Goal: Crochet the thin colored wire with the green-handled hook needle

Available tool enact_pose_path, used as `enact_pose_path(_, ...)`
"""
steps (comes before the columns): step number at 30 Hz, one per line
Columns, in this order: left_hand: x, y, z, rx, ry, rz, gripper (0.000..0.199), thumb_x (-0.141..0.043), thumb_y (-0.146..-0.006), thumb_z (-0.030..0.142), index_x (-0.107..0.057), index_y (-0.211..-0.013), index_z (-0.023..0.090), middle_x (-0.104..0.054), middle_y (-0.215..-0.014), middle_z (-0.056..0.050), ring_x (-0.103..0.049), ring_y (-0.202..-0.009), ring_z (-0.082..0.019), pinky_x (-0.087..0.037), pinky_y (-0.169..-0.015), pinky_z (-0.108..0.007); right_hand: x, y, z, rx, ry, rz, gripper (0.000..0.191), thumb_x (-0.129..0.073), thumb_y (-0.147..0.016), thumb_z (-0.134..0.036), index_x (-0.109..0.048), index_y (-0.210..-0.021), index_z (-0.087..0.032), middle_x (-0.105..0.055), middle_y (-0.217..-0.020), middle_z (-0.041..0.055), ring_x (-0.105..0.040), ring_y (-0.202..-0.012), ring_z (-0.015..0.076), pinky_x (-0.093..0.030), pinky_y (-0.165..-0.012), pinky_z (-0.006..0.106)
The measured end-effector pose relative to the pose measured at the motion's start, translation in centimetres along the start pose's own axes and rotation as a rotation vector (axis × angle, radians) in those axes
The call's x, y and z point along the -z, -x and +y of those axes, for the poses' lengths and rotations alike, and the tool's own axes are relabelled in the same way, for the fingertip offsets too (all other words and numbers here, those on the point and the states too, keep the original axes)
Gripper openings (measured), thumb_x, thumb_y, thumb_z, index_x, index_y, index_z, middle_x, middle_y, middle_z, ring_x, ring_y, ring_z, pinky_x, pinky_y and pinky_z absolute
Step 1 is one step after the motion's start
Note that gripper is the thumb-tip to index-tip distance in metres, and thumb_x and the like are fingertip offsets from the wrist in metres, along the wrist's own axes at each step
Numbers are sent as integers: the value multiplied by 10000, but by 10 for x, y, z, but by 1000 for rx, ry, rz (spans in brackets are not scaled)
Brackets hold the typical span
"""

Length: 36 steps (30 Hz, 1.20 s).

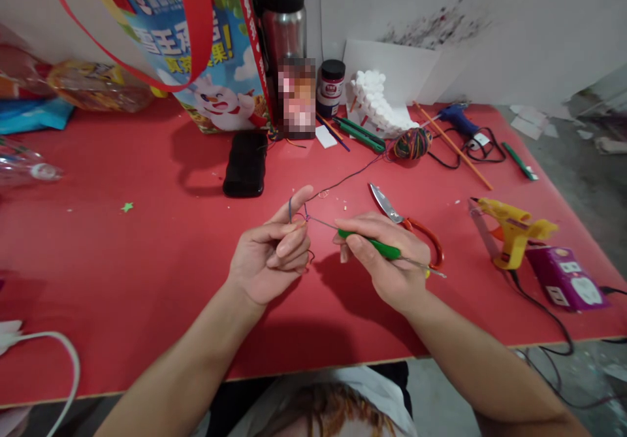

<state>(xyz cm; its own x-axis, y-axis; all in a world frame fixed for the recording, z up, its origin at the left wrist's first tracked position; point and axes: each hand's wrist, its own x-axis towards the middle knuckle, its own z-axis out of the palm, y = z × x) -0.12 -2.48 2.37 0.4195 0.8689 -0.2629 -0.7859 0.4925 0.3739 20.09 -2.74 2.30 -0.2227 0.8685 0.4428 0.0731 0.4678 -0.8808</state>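
Note:
My left hand (269, 254) pinches a small bit of yarn work (307, 217), its index finger stretched out with a strand looped over it. In my right hand (396, 267) is a crochet hook with a green handle (385, 247), held like a pen. The hook's thin metal shaft points left and its tip meets the yarn at my left fingertips. A dark strand of yarn (353, 176) runs from the left index finger back to a multicoloured yarn ball (412, 143). Scissors with orange handles (437, 244) lie just behind my right hand, partly hidden by it.
A yellow glue gun (514, 231) and a purple box (571, 280) stand at right, with trailing cords. Behind are a blue glue gun (458, 118), a green utility knife (360, 134), a jar (330, 87), a steel bottle (284, 25), a bag (220, 64) and a black case (245, 164).

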Motion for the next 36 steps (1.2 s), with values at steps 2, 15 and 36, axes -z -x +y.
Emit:
enact_pose_path(2, 0, 1, 3, 27, 6, -12, 501, -431, -879, 12, -750, -1227, 181, -396, -472, 56, -197, -356, -55, -202, -384, -157, 1, -2, -1, 23, -4, -13, 260, -636, -987, -179, -765, -1196, -263, -772, -829, 34, -711, -738, 189, -585, -783, 393)
enact_pose_path(15, 6, 0, 14, 213, -34, -63, 486, -487, -826, 60, -754, -1230, 93, -220, -401, 97, -15, -410, -71, -123, -394, -190, 16, -8, -9, 36, -46, -113, 258, -665, -962, -140, -796, -1157, -247, -739, -719, 26, -701, -723, 195, -583, -711, 356)
enact_pose_path(36, 7, 1, 11, 305, -43, -156, 468, -497, -776, 64, -810, -1123, 85, -242, -382, 86, -26, -382, -58, -156, -378, -176, 13, -13, 16, -372, -834, -173, 168, -707, -931, -208, -845, -1000, -141, -751, -752, 79, -618, -510, 88, -460, -445, 186)
